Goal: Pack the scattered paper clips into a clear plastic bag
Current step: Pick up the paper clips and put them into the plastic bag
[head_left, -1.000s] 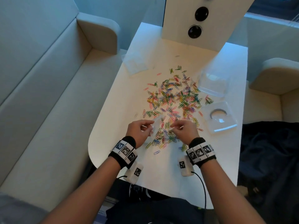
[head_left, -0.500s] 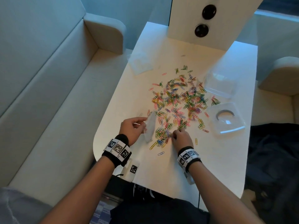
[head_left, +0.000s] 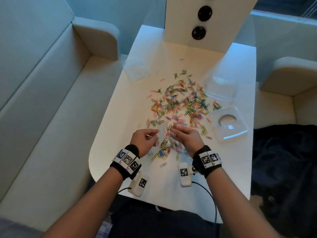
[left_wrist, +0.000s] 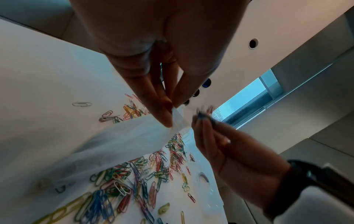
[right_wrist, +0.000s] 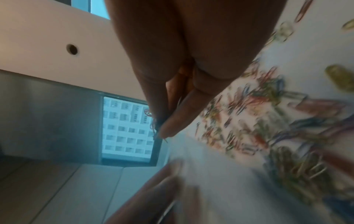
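Observation:
Many coloured paper clips (head_left: pixel 180 103) lie scattered over the middle of the white table (head_left: pixel 120 117). My left hand (head_left: pixel 145 140) pinches the top edge of a small clear plastic bag (head_left: pixel 161 134), which hangs above the near clips; the bag (left_wrist: pixel 124 141) shows under thumb and finger in the left wrist view. My right hand (head_left: pixel 186 136) is raised beside the bag's mouth and pinches a few paper clips (head_left: pixel 172 130). Those clips (left_wrist: pixel 204 112) are blurred at its fingertips. The right wrist view is blurred; my fingertips (right_wrist: pixel 168 128) there are pressed together on a clip.
A clear plastic box (head_left: pixel 220 88) and its lid (head_left: pixel 229 125) lie at the table's right side. Spare clear bags (head_left: pixel 136 68) lie at the far left. A white upright panel (head_left: pixel 207 21) stands at the back. Sofas flank the table; dark cloth (head_left: pixel 288 162) lies to the right.
My right hand has lifted from the near pile with a few clips and moved up to the bag's mouth. The left hand has kept hold of the bag, shifting slightly right.

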A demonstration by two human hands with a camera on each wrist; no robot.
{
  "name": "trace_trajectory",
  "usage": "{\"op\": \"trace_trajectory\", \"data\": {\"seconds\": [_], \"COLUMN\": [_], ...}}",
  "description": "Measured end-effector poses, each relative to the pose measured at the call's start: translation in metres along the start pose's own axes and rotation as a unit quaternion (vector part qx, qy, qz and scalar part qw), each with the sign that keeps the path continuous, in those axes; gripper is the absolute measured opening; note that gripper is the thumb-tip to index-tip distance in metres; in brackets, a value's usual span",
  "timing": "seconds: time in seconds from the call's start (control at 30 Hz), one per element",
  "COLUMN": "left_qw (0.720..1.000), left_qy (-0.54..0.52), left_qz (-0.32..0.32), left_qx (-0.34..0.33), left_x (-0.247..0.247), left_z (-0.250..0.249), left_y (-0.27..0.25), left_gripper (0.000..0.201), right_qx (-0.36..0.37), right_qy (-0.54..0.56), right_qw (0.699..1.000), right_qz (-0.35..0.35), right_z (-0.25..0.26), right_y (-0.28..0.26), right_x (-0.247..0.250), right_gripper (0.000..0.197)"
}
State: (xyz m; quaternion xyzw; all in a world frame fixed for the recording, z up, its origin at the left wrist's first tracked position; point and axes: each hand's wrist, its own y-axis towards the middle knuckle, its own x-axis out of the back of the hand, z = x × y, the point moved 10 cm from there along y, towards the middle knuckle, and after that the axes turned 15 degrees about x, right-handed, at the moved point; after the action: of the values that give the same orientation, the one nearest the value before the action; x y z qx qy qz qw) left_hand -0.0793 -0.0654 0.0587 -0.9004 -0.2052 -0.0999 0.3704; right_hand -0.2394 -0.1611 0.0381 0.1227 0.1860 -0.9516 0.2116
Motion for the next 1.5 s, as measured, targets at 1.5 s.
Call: {"op": "trace_trajectory", "data": {"seconds": [1.5], "left_qw": [0.996], "left_qy": [-0.067], "left_qz": [-0.052], "left_qx": [0.031], "left_x": [0.108], "left_z": [0.048], "left_y": [0.021], "left_gripper": [0.023], "right_qx": [0.160], "right_qy": [-0.740], "right_qw": [0.584], "right_qz": [0.293], "right_z": [-0.068], "right_y": [0.081], "right_x": [-0.068], "right_gripper": [0.025]}}
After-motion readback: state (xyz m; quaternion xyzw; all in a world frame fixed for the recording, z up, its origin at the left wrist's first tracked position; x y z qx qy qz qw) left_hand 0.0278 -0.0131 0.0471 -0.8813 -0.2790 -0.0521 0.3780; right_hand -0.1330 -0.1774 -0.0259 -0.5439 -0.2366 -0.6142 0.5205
